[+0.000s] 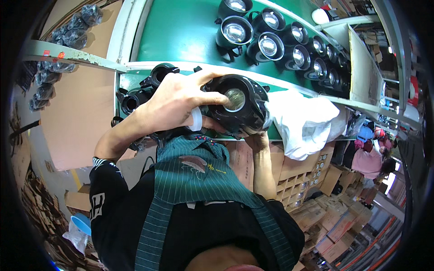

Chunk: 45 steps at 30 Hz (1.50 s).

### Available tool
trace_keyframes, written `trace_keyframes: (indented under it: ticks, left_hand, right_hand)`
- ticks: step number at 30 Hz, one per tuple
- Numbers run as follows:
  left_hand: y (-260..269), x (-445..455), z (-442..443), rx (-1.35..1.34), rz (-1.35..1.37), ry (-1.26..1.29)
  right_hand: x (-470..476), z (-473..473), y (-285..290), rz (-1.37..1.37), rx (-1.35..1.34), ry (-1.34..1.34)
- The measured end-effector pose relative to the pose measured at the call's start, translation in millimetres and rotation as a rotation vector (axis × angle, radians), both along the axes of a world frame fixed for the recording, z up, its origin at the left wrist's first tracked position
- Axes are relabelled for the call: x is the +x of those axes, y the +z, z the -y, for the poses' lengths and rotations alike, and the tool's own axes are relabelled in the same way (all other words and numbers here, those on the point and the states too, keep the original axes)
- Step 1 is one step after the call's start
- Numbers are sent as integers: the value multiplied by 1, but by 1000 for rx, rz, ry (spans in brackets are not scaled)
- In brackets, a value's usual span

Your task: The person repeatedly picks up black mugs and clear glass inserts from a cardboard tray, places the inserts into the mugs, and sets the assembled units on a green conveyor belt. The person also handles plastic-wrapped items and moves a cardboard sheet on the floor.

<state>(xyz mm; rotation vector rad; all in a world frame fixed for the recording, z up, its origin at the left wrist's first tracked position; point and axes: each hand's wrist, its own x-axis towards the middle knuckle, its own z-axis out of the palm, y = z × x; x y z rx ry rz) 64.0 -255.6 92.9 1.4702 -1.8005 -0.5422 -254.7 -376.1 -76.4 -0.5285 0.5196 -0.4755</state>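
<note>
A glossy black jug-like vessel is tipped so that its round opening faces up towards me, with a shiny silvery liner inside. Over its left side reaches my left hand, thumb and fingers spread, one digit at the liner's rim; a white plastic ring or cap shows beside the palm. My right hand grips the vessel from below on the right, its fingers mostly hidden. Left of my left hand stand more black vessels with open mouths. A white cloth lies right of the held vessel.
Rows of black vessels with silvery insides stand on the green bench top beyond a white rail. Plastic-wrapped parts lie on cardboard at left. A divided carton and stacked boxes are at lower right; a person in pink is further off.
</note>
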Motion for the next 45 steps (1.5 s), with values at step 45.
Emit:
trace_keyframes:
  ticks: [45]
  left_hand:
    - [-63,-51,-15,686,-503,-755]
  right_hand:
    - [265,134,-13,-500,-1957,-303]
